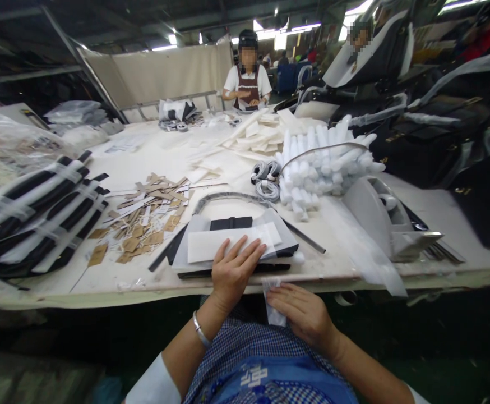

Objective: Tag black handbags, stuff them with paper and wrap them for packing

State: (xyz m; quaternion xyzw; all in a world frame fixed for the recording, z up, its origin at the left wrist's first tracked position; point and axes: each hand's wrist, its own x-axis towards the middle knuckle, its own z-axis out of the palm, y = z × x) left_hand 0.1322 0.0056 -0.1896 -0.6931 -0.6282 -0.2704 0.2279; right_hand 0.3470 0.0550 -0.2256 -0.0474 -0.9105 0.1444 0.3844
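Fingers spread flat, my left hand (pixel 235 270) presses on a white foam strip (pixel 205 247). The strip lies across a black bag (pixel 289 247) that is partly covered by a pale sheet, with a plastic-wrapped handle (pixel 232 197) arching behind it. A black strap (pixel 306 235) reaches out to the right of the bag. Just past the table's front edge, my right hand (pixel 301 311) grips a small translucent plastic piece (pixel 275 306) near my lap. Its fingers lie over the piece, so part of it is hidden.
Brown paper tags (pixel 138 238) are heaped left of the bag, beside wrapped black bags (pixel 38 219). White foam rolls (pixel 320 160) and coiled straps (pixel 267 179) lie beyond. A grey tape dispenser (pixel 379 216) stands right. Across the table is another person (pixel 248 84).
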